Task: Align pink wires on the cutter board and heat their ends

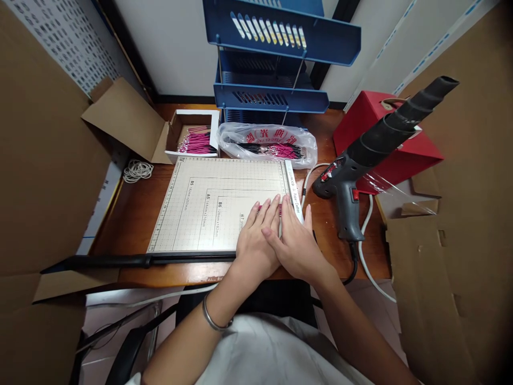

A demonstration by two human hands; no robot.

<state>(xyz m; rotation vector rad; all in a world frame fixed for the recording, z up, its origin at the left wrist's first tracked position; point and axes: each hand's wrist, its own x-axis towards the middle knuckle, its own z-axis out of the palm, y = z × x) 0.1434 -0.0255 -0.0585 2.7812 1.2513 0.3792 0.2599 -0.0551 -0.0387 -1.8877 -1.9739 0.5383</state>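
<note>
My left hand (257, 243) lies flat at the right part of a paper cutter (184, 208), its fingers stretched out. Beside it, my right hand (301, 246) is also flat and open, with its thumb crossing over the left hand. Bits of magenta thin pieces (259, 207) show between and under my fingers; most of them are hidden by the hands. The cutter's black handle (108, 261) is down along the near edge.
Behind the cutter are a white box (172, 131) of magenta pieces and a clear plastic bag (232, 139) with magenta and black ones. A heat gun (348, 208) stands right, before a red box (360, 120). Blue trays (272, 96) rise behind; rubber bands (138, 170) lie left.
</note>
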